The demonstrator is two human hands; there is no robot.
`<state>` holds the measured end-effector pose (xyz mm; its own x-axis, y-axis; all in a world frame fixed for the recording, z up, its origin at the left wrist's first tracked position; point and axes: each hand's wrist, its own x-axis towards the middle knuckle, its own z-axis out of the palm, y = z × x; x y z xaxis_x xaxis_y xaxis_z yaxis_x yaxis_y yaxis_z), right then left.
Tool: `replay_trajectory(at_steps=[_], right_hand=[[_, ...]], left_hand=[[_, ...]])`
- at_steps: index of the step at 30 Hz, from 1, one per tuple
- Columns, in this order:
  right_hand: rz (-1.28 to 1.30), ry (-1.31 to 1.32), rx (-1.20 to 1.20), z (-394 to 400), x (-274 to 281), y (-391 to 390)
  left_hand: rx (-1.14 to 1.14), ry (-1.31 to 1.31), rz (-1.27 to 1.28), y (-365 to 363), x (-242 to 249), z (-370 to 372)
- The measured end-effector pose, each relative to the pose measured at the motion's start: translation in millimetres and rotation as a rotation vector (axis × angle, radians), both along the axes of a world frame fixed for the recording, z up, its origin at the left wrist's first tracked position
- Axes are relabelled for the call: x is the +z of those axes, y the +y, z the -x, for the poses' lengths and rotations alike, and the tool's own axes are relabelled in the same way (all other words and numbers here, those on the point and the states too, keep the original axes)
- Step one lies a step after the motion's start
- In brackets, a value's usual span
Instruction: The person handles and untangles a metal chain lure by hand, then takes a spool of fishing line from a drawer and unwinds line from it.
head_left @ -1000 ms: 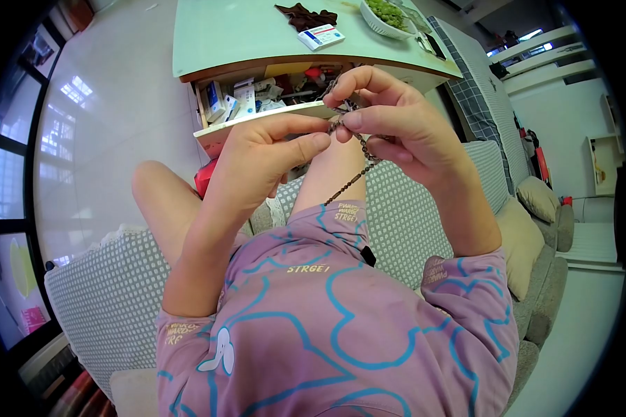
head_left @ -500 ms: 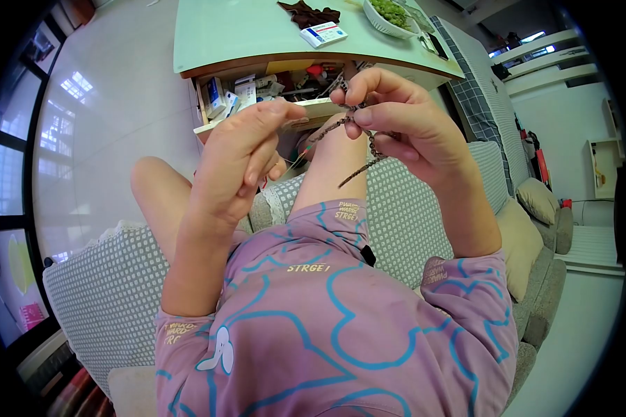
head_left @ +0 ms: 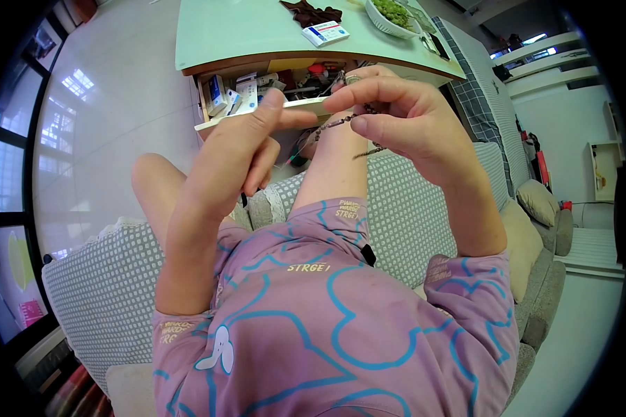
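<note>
A dark beaded strand (head_left: 335,124) hangs in loops from my right hand (head_left: 417,125), whose thumb and fingers are closed around part of it. One end of the strand dangles below the palm, and the part inside the fingers is hidden. To its left is my left hand (head_left: 240,149), with the thumb raised apart and the index finger stretched toward the beads. Its other fingers are curled, and nothing shows between thumb and index finger. Thin cord with a green bit (head_left: 291,162) hangs between the hands, partly blurred.
An open drawer (head_left: 209,125) beyond my hands holds boxes and small items. Above it, the pale green table (head_left: 236,35) carries a medicine box (head_left: 325,33), a dark brown cloth (head_left: 309,12) and a white basket of greens (head_left: 391,21). A patterned sofa cover (head_left: 104,292) lies under me.
My left thumb has lifted away from the index finger, which now points right. My right hand has turned slightly, and the strand's dangling end has swung up and right.
</note>
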<state>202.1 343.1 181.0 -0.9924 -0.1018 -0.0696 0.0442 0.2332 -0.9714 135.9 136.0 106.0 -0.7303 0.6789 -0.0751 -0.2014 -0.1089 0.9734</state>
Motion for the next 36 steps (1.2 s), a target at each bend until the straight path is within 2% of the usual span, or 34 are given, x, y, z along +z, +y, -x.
replay_trajectory(at_steps=[6, 12, 19, 22, 25, 27, 30, 36], right_hand=[[-0.154, 0.049, 0.01, -2, 4, 1], [-0.134, 0.052, 0.01, -2, 4, 0], [-0.15, 0.064, 0.037, -4, 7, -2], [-0.177, 0.079, 0.038, -5, 6, -2], [-0.216, 0.095, 0.033, -6, 3, 0], [-0.321, 0.138, 0.041, -7, 2, 2], [-0.446, 0.175, 0.049, -9, 5, 1], [-0.533, 0.267, 0.038, -11, -3, 3]], left_hand=[[-0.186, 0.019, 0.126, -4, -1, 4], [-0.225, -0.12, 0.126, -2, -4, 2], [-0.236, -0.117, 0.154, 5, -11, -1], [-0.225, -0.142, 0.077, 7, -15, -3], [-0.11, -0.233, -0.001, 7, -20, -3], [-0.048, -0.41, -0.168, 5, -28, 2], [-0.114, -0.411, -0.227, 1, -25, 3], [-0.069, -0.53, -0.353, 2, -14, -6]])
